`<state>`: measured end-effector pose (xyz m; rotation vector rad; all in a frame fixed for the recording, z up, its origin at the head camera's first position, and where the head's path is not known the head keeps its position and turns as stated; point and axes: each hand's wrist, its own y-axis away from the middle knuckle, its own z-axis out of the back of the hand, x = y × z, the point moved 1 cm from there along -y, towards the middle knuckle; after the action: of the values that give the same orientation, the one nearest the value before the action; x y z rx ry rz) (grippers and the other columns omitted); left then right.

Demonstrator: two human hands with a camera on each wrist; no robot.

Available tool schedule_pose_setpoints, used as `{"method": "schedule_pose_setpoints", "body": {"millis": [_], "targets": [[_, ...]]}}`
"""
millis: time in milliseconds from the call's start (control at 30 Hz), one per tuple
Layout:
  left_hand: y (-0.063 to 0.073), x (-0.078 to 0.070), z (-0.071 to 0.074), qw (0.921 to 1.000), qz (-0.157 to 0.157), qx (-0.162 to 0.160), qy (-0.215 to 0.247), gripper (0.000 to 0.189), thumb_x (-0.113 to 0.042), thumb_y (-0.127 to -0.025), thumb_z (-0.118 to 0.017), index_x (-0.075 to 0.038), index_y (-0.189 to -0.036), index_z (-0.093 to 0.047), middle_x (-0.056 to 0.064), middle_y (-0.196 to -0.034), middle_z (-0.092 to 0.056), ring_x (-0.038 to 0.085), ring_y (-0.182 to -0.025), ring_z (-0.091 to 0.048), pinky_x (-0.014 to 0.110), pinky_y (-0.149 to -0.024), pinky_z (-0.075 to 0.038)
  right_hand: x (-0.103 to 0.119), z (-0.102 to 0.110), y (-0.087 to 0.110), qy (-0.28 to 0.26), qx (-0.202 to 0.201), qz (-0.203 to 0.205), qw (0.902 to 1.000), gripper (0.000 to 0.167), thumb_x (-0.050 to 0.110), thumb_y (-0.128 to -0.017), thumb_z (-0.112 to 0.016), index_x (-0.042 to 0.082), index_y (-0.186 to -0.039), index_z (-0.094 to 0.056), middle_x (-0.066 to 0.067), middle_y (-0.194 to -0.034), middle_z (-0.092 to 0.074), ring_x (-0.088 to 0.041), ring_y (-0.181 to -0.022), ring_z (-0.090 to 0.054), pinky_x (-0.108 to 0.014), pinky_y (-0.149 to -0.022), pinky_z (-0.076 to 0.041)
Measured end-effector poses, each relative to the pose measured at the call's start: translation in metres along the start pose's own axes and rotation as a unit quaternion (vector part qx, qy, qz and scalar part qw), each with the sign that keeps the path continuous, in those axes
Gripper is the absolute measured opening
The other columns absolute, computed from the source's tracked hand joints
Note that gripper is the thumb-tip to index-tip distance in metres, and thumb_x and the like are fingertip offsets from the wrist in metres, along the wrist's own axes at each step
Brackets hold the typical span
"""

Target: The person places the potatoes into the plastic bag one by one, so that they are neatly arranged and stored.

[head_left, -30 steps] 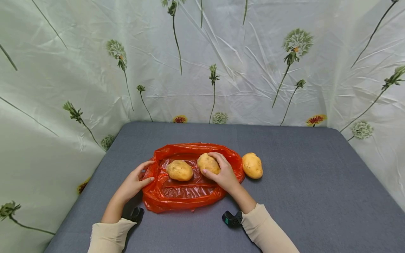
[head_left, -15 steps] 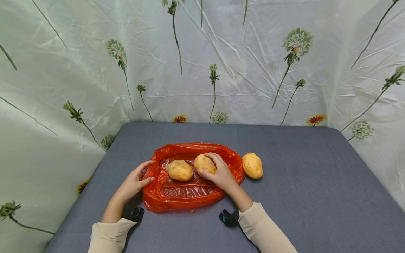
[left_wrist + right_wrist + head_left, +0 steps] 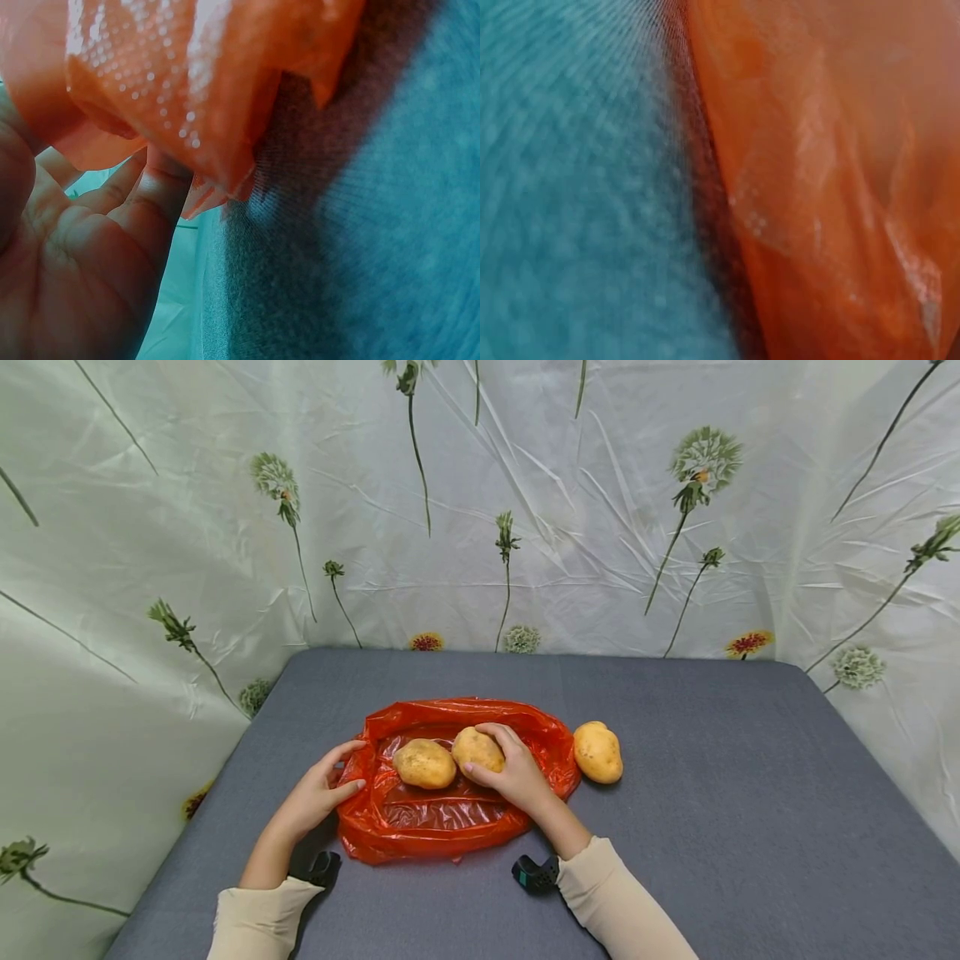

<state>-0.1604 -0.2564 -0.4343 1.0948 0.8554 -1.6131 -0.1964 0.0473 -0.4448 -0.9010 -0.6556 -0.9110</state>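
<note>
An open red plastic bag (image 3: 446, 841) with its rim rolled down lies on the grey table. Inside it, one yellow potato (image 3: 424, 764) rests left of centre. My right hand (image 3: 517, 777) grips a second potato (image 3: 476, 748), thumb on the near side and fingers over the far side, right beside the first one. My left hand (image 3: 311, 797) rests against the bag's left side, thumb and fingers spread apart along the rim. In the left wrist view, the plastic (image 3: 172, 75) hides its fingertips. Only bag (image 3: 832, 187) and table show in the right wrist view.
A third potato (image 3: 597, 752) lies on the table (image 3: 712, 827) just outside the bag's right end. Black wrist cameras (image 3: 536, 875) sit below both hands, at the sleeve cuffs. A flower-printed curtain (image 3: 600, 510) stands behind the table and at its left.
My right hand has slid left inside the bag with its potato, closing the gap to the first potato. The left hand, the bag and the outer potato have stayed in place.
</note>
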Motion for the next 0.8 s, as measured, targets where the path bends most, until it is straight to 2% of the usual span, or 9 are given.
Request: {"method": "schedule_pose_setpoints", "body": {"millis": [200, 467, 800], "targets": [[-0.0001, 0.0004, -0.0001, 1.0, -0.003, -0.003, -0.003, 0.054, -0.006, -0.086, -0.059, -0.005, -0.133, -0.033, 0.029, -0.124, -0.039, 0.033, -0.091, -0.055, 0.03, -0.068, -0.05, 0.001, -0.0015, -0.0005, -0.004, 0.002, -0.003, 1.0, 0.053, 0.032, -0.076, -0.071, 0.014, -0.121, -0.05, 0.001, -0.117, -0.05, -0.014, -0.1, -0.049, -0.036, -0.082, -0.042], [-0.0002, 0.0027, 0.0004, 0.9998, -0.019, -0.003, -0.005, 0.054, -0.004, -0.085, -0.059, -0.005, -0.133, -0.034, 0.026, -0.129, -0.034, 0.034, -0.095, -0.053, 0.029, -0.07, -0.049, 0.0031, -0.0047, -0.002, -0.004, 0.01, -0.002, 0.9999, 0.052, 0.031, -0.076, -0.071, 0.015, -0.12, -0.051, 0.003, -0.115, -0.05, -0.013, -0.1, -0.049, -0.035, -0.08, -0.042], [0.0003, 0.0012, 0.0004, 0.9998, -0.022, -0.003, 0.001, 0.054, -0.003, -0.085, -0.059, -0.004, -0.133, -0.034, 0.026, -0.128, -0.035, 0.03, -0.093, -0.054, 0.03, -0.069, -0.049, 0.0014, -0.0097, -0.0034, -0.003, 0.031, -0.003, 0.9995, 0.051, 0.032, -0.076, -0.071, 0.017, -0.12, -0.05, 0.002, -0.116, -0.049, -0.014, -0.103, -0.048, -0.035, -0.081, -0.042]]}}
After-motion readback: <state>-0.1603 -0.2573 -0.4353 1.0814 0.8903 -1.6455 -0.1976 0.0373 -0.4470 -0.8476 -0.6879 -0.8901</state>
